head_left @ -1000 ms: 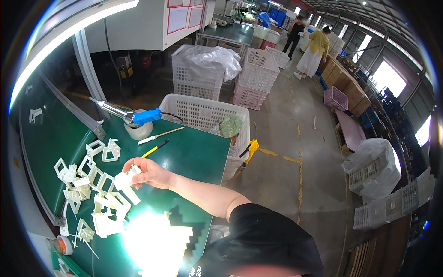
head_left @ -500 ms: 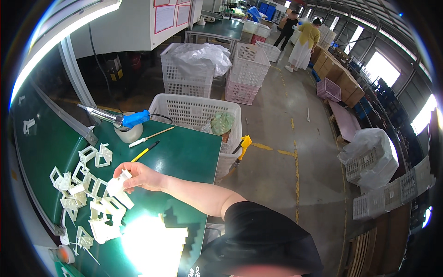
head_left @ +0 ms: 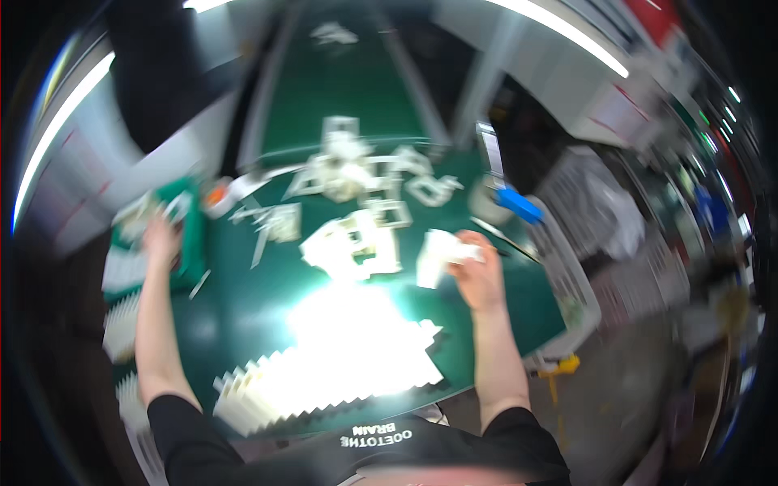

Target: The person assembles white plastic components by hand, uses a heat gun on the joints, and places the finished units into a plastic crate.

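Observation:
My right hand [head_left: 480, 275] is closed around a white plastic part [head_left: 436, 257], a boxy piece held just above the right side of the green table. Over at the left, my left hand [head_left: 161, 236] reaches into or over a green bin [head_left: 193, 243] with white pieces inside. Motion smears its fingers, so their grip does not show. Between the hands lies a loose pile of white frame-shaped plastic parts [head_left: 347, 174]. Nearer to me, toothed rows of white parts [head_left: 267, 393] lie side by side, partly washed out by glare.
A blue-handled heat tool [head_left: 519, 204] rests in a round holder at the right. Close by lies a thin stick [head_left: 519, 247]. An orange-and-white tape roll [head_left: 217, 198] sits beside the bin. A white crate [head_left: 579, 312] stands against the table's right edge.
The view has swung left, bringing the whole table before me. My left hand has come into view at the green bin. My right hand still holds the white part, now away from the pile.

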A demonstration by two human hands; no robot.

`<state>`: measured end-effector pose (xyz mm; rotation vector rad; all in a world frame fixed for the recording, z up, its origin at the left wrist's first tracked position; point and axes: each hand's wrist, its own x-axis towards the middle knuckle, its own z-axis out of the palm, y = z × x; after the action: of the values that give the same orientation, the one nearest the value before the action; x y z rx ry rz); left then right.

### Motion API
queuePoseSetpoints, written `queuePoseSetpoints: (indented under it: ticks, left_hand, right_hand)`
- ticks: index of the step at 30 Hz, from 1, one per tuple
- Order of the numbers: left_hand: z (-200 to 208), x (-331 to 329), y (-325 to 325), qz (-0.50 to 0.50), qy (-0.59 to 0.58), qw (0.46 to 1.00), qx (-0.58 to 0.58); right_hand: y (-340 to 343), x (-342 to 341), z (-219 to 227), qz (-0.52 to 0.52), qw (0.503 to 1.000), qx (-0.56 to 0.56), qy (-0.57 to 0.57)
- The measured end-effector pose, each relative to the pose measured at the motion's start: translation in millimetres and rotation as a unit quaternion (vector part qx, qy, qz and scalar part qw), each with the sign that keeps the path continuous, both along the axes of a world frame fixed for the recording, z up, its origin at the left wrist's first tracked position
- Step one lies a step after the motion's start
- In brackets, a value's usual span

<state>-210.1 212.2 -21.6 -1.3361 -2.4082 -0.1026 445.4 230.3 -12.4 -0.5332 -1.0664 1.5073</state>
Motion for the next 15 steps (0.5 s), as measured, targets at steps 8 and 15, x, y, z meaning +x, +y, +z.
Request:
queuePoseSetpoints:
  ticks: [8,15]
  left_hand:
    - [112.2,268.5,-111.0,-0.413,-0.611,0.675,0.015]
    - [72.1,278.6,-137.9,-0.236,-0.839,0.485,0.067]
  right_hand:
    - [-19.7,-130.2,88.9,0.243,0.963,-0.024,-0.111]
    - [25.2,-205.2,79.4,0.295,0.915,0.131,-0.242]
